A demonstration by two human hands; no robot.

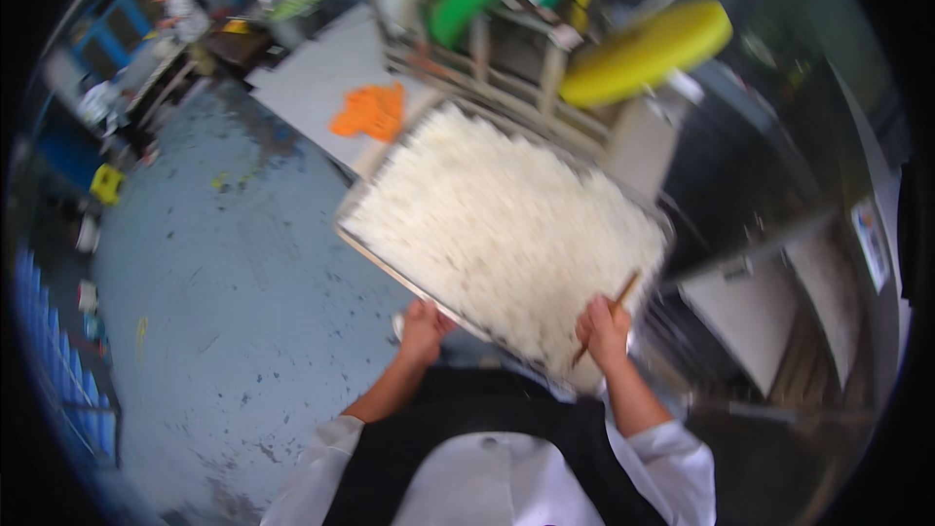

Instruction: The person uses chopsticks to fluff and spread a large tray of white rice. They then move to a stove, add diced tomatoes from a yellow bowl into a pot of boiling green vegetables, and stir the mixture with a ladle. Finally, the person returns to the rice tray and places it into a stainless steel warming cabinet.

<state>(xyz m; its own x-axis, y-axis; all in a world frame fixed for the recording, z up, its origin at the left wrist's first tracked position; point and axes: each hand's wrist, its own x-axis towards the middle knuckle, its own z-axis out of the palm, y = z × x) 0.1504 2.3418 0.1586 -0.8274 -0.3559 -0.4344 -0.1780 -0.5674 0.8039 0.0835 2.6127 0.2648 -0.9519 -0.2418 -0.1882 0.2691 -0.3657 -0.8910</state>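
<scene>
A large rectangular tray (pixel 380 260), its rim light along the near left side, is filled with a white, shredded or grain-like food (pixel 504 226). At the tray's near left rim, my left hand (pixel 424 331) is closed on the edge. My right hand (pixel 605 329) is closed around a thin brown wooden stick (pixel 627 291) over the tray's near right corner; whether it also touches the tray cannot be told. Motion blur hides fine detail. Beyond the far left corner, an orange glove (pixel 371 112) lies on a pale tabletop (pixel 307 88).
Behind the tray stands a rack (pixel 504 80) with green and yellow rounded items (pixel 650 51). Dark metal equipment (pixel 745 168) is at the right, with pale panels (pixel 745 314) below. Blue-grey floor (pixel 219 270) spreads left. Two people (pixel 182 14) are at the far left; a yellow stool (pixel 107 184) is nearby.
</scene>
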